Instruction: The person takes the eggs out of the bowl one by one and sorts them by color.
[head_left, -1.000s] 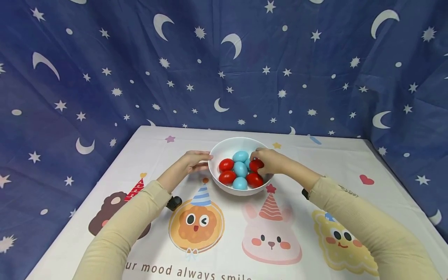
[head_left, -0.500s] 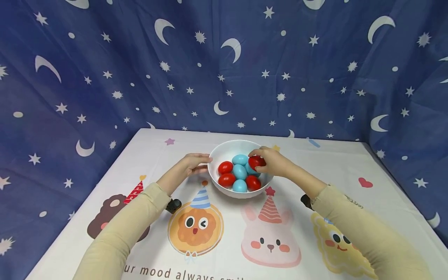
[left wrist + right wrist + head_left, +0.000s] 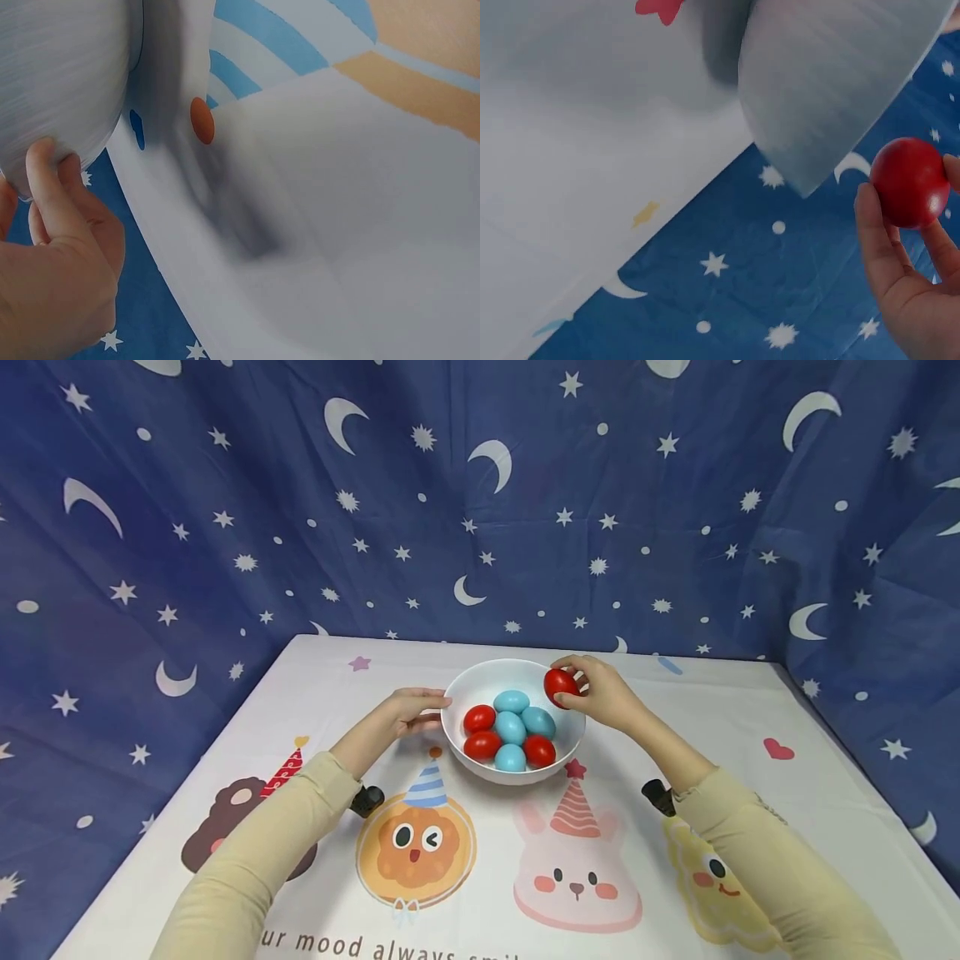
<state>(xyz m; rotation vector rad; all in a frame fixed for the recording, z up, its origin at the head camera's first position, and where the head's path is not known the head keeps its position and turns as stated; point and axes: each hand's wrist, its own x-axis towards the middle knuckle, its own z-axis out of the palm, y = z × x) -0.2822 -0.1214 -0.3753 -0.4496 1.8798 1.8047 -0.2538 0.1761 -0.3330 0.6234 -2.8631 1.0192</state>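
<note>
Your right hand (image 3: 604, 693) clamps red egg (image 3: 560, 687) between fingers and thumb, above right rim of white bowl (image 3: 480, 682), right of frame centre. Your left hand (image 3: 408, 708) pinches bowl's left rim, mid-frame.

The red, egg-shaped pieces (image 3: 482, 745) look like hard plastic, smooth and glossy, with a bright spot of light on the one seen close in the right wrist view. The pale blue, egg-shaped pieces (image 3: 510, 727) look equally smooth, with a softer sheen. The round white bowl (image 3: 487, 681) looks like plastic, its outer wall finely streaked. The white printed table cover (image 3: 712, 710) seems smooth, matt cloth; the dark blue star-and-moon curtain (image 3: 420, 618) is creased, matt cloth. The cream sleeves (image 3: 255, 843) are matt fabric.
</note>
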